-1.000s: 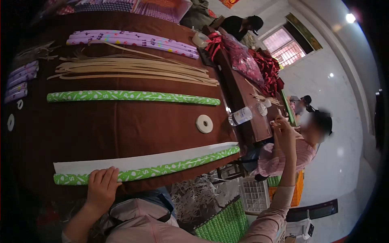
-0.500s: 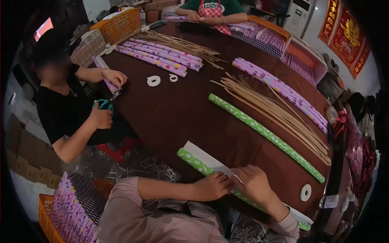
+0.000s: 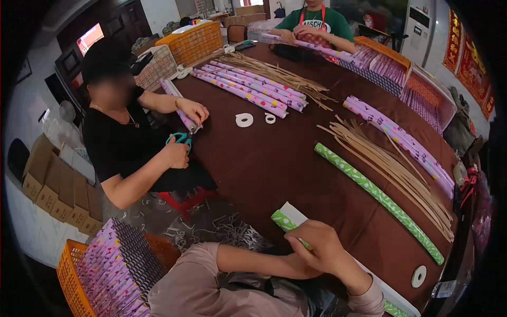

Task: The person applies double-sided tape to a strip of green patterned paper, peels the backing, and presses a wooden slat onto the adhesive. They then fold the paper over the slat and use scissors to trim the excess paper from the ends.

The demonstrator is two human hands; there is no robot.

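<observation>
A green-and-white patterned roll of wrapping paper (image 3: 281, 221) lies along the table's near edge, its white underside (image 3: 294, 212) showing as a loose flap. My right hand (image 3: 319, 244) is closed over this roll near its far left end, thumb on the near side. Beneath my right wrist, my left hand (image 3: 302, 266) is against the near side of the roll; its fingers are hidden. A second green roll (image 3: 377, 198), closed up into a tube, rests farther in on the brown tablecloth (image 3: 264, 169).
Brown paper strips (image 3: 393, 169) and purple rolls (image 3: 404, 145) lie beyond. A white tape roll (image 3: 419, 276) sits at right. A co-worker at left holds scissors (image 3: 182, 140) at a purple roll (image 3: 182, 113); another stands opposite. An orange crate (image 3: 71, 274) stands at lower left.
My right hand has slid toward the roll's far left end, passing over my left hand, which is now mostly covered. The view has shifted, moving the scene rightward and down.
</observation>
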